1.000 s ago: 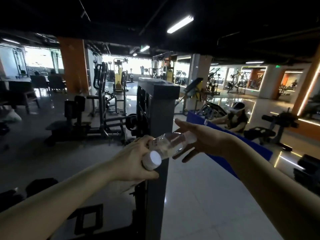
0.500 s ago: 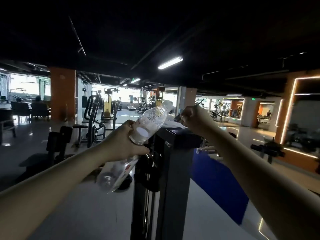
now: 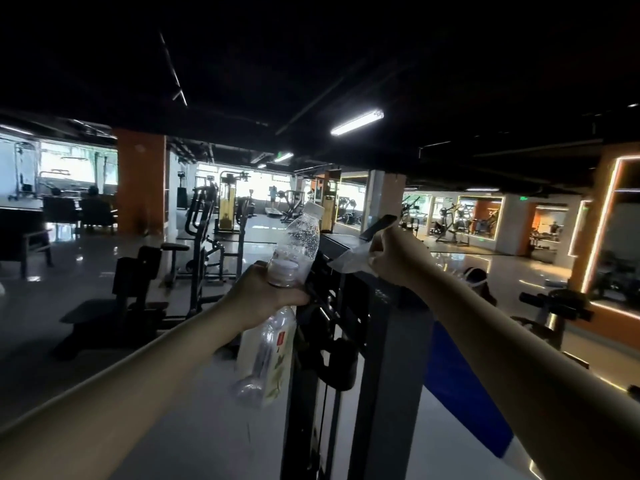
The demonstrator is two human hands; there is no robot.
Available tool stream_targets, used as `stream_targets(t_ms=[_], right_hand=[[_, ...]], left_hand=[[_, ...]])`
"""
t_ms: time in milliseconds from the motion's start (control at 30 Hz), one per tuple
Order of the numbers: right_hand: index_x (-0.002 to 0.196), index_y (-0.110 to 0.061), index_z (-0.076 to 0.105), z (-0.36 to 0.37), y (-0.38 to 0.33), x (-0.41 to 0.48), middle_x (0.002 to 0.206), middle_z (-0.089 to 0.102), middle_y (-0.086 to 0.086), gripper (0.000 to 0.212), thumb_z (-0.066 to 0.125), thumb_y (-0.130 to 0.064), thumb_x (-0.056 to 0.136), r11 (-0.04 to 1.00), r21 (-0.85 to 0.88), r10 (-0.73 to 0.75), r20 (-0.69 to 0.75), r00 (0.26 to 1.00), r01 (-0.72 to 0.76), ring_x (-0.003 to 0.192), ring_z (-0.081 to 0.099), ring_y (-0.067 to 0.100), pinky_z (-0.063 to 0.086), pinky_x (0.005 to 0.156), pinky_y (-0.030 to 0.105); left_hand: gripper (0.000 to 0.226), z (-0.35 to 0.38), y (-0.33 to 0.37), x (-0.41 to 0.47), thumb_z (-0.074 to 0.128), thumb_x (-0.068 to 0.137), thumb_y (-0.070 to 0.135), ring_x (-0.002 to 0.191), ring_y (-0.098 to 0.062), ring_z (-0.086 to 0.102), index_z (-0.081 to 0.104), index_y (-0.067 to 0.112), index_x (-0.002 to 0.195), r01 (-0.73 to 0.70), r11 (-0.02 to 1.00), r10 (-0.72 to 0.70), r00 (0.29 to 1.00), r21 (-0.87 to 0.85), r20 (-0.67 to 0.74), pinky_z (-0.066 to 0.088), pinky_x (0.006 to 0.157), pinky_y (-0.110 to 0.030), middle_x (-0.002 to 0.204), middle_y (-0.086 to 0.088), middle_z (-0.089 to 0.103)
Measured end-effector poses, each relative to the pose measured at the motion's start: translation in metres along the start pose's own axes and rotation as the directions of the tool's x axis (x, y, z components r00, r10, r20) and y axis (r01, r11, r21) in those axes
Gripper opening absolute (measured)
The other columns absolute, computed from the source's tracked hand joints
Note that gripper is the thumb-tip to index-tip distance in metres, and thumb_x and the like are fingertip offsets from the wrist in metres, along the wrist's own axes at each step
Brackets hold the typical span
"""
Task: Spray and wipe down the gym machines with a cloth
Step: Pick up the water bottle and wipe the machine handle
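A dark grey weight-stack machine (image 3: 391, 358) stands right in front of me, its flat top at hand height. My left hand (image 3: 263, 292) grips two clear plastic bottles: one bottle with a white cap (image 3: 299, 240) points up and away, and a second bottle with a red and green label (image 3: 273, 355) hangs down below my fist. My right hand (image 3: 394, 258) is closed on a crumpled white cloth (image 3: 349, 261), which it presses on the machine's top edge.
A blue panel (image 3: 460, 386) leans to the right of the machine. Black gym equipment (image 3: 194, 251) fills the left floor. A person wearing a white headset (image 3: 479, 282) crouches behind my right arm. An orange pillar (image 3: 140, 181) stands at the left.
My view has tilted up. My right hand let go of the bottle, rose to the machine's top and now holds the cloth there. My left hand lifted both bottles.
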State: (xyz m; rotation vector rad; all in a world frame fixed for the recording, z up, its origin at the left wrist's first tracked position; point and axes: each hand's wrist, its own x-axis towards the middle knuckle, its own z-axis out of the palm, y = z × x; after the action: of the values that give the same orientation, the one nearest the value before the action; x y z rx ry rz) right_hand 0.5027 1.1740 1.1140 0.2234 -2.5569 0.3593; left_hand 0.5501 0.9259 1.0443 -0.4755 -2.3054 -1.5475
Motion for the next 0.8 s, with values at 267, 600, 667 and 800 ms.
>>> stream_targets(t_ms=[267, 600, 667, 800], right_hand=[[0.074, -0.011, 0.062, 0.007, -0.113, -0.066, 0.071, 0.063, 0.004, 0.022, 0.054, -0.01, 0.094, 0.885, 0.358, -0.328, 0.026, 0.944, 0.298, 0.069, 0.06, 0.022, 0.046, 0.062, 0.029], [0.085, -0.007, 0.073, 0.06, -0.343, -0.231, 0.082, 0.071, 0.011, 0.054, 0.069, -0.061, 0.086, 0.429, 0.902, -0.797, 0.352, 0.491, 0.05, 0.077, 0.066, 0.018, 0.051, 0.073, 0.042], [0.082, -0.016, 0.075, 0.062, -0.396, -0.265, 0.082, 0.073, -0.001, 0.033, 0.07, -0.048, 0.09, 0.364, 0.931, -0.853, 0.321, 0.412, 0.028, 0.077, 0.067, 0.01, 0.049, 0.071, 0.028], [0.097, -0.01, 0.078, 0.082, -0.515, -0.335, 0.099, 0.077, 0.012, 0.028, 0.077, -0.035, 0.086, 0.253, 0.956, -0.915, 0.286, 0.286, -0.145, 0.095, 0.073, 0.027, 0.054, 0.084, 0.035]], left_hand=[[0.011, -0.063, 0.007, -0.136, 0.084, 0.078, 0.006, 0.08, -0.011, 0.074, 0.079, 0.006, 0.088, 0.185, 0.982, -0.188, 0.963, -0.031, -0.192, 0.054, 0.074, -0.019, 0.086, -0.003, 0.079], [0.009, -0.194, 0.019, -0.38, 0.08, 0.077, 0.0, 0.075, -0.01, 0.068, 0.079, 0.007, 0.083, 0.384, 0.923, -0.344, 0.832, 0.005, -0.436, 0.051, 0.069, -0.022, 0.082, -0.006, 0.076], [0.011, -0.23, 0.017, -0.43, 0.084, 0.069, 0.007, 0.076, -0.011, 0.068, 0.08, 0.013, 0.078, 0.426, 0.905, -0.365, 0.801, 0.021, -0.475, 0.051, 0.069, -0.022, 0.083, -0.006, 0.077], [0.017, -0.304, 0.012, -0.538, 0.08, 0.067, 0.005, 0.081, -0.019, 0.066, 0.077, -0.002, 0.082, 0.525, 0.851, -0.446, 0.718, -0.005, -0.535, 0.05, 0.072, -0.026, 0.087, -0.017, 0.074]])
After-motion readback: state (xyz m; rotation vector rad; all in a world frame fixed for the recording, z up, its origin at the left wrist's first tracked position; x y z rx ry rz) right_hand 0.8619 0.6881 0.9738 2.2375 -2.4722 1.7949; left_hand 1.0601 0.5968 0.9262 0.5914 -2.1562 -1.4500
